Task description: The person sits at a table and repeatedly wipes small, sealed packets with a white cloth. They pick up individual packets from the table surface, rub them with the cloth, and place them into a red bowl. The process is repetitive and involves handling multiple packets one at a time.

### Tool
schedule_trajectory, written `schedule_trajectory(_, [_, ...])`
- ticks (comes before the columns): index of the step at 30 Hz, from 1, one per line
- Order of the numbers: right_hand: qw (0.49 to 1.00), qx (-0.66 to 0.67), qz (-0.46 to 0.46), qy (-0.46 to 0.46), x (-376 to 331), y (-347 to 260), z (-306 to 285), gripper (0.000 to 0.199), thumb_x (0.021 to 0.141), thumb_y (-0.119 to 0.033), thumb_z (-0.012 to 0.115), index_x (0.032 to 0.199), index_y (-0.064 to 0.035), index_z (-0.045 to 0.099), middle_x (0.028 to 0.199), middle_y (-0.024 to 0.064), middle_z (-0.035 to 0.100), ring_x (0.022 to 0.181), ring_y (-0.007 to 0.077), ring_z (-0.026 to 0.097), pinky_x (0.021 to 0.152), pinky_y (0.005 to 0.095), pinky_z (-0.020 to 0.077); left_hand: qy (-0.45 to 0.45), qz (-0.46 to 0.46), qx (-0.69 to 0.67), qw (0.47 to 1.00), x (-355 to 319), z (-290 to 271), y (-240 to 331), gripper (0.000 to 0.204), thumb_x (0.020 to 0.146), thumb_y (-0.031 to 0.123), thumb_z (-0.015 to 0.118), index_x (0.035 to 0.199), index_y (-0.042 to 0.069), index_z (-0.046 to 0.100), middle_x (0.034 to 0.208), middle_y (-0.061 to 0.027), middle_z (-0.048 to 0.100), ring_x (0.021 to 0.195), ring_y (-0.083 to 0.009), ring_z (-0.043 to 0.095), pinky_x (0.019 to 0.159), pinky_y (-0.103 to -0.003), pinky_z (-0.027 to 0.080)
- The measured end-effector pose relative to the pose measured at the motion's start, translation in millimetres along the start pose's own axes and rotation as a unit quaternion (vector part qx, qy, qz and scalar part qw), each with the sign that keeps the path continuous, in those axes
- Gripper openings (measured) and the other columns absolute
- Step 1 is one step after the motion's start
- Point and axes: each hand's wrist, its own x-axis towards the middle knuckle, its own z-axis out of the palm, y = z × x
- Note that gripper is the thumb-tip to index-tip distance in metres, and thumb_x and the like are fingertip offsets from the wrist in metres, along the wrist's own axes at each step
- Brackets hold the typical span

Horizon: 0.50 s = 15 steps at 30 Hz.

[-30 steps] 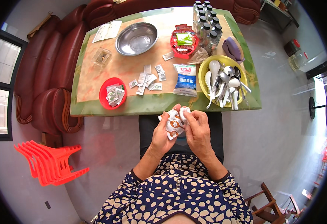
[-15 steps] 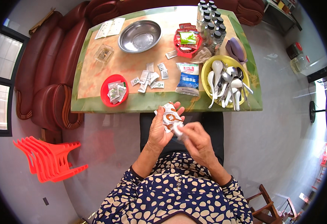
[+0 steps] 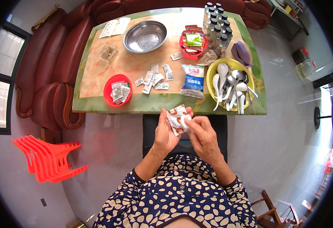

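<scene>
My left hand (image 3: 165, 137) holds a small white packet with orange-brown prints (image 3: 176, 111) just in front of the table's near edge. It lies across the palm and fingers, with the thumb raised along its left side. My right hand (image 3: 204, 138) pinches a small white wad (image 3: 186, 119), perhaps tissue, against the packet's right side; the wad is blurred and mostly behind the fingers. Beyond my hands, several loose white sachets (image 3: 149, 78) lie near a red bowl of sachets (image 3: 107, 91). A blue and white bag (image 3: 192, 81) stands to their right.
A yellow basin (image 3: 211, 72) of spoons stands on the table's near right. Behind are a red basket of packets (image 3: 192, 57), black-capped bottles (image 3: 213, 32) and a steel basin (image 3: 145, 40). A black chair (image 3: 147, 127) is under the near edge; a red plastic chair (image 3: 50, 159) stands left.
My right hand has moved up along the packet with the white wad. The packet has shifted slightly to the right in my left hand. The things on the table have not been rearranged.
</scene>
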Motion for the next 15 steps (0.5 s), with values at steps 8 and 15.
schedule_trajectory(8, [0.998, -0.064, -0.02, -0.009, 6.6, -0.3, 18.5, 0.041, 0.074, 0.01, 0.06, 0.114, -0.0005, 0.06, 0.103, 0.0153, 0.049, 0.094, 0.0304, 0.053, 0.081, 0.0362, 0.0471, -0.041, -0.014, 0.016, 0.999, -11.4, 10.6, 1.2, 0.068, 0.1, 0.052, 0.021, 0.137, -0.003, 0.035, 0.138, -0.018, 0.045, 0.126, -0.0275, 0.046, 0.108, -0.04, 0.035])
schedule_trajectory(15, [0.989, 0.035, -0.081, -0.119, -1.0, 4.1, 12.1, 0.04, 0.073, 0.008, 0.061, 0.111, -0.0035, 0.062, 0.098, 0.013, 0.051, 0.092, 0.0301, 0.054, 0.081, 0.036, 0.0479, -0.024, -0.036, 0.056, 0.997, -14.6, 11.2, 0.7, 0.074, 0.098, 0.056, 0.018, 0.139, -0.004, 0.033, 0.142, -0.0214, 0.04, 0.131, -0.0314, 0.04, 0.108, -0.04, 0.035])
